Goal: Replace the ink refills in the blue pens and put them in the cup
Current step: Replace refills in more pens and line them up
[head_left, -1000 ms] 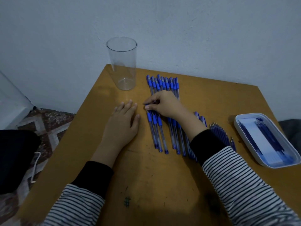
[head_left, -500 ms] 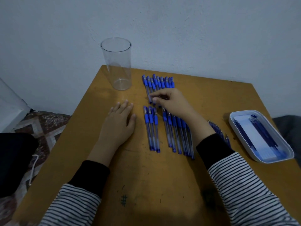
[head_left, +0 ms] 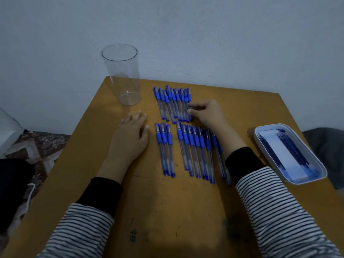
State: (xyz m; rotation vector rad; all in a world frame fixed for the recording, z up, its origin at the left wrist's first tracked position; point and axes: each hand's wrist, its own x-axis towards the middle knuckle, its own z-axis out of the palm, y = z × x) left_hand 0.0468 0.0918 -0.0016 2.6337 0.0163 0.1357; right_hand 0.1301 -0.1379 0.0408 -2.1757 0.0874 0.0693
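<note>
Blue pens lie on the wooden table (head_left: 167,211) in two rows: a far row of several pens (head_left: 172,103), and a near row split into three pens (head_left: 165,146) and several more (head_left: 198,149). A clear, empty plastic cup (head_left: 122,79) stands upright at the table's far left corner. My left hand (head_left: 130,140) rests flat on the table, just left of the three pens. My right hand (head_left: 206,113) has curled fingers, its fingertips pinching the rightmost pen of the far row. My right forearm covers part of the near row's right end.
A white tray (head_left: 260,130) holding blue ink refills (head_left: 290,151) sits at the table's right edge. The wall runs right behind the table. Left of the table, the floor shows a patterned rug (head_left: 37,144) and a dark object (head_left: 13,190).
My right hand has moved from the left end of the far pen row to its right end. The near row now lies uncovered. The left hand stays flat.
</note>
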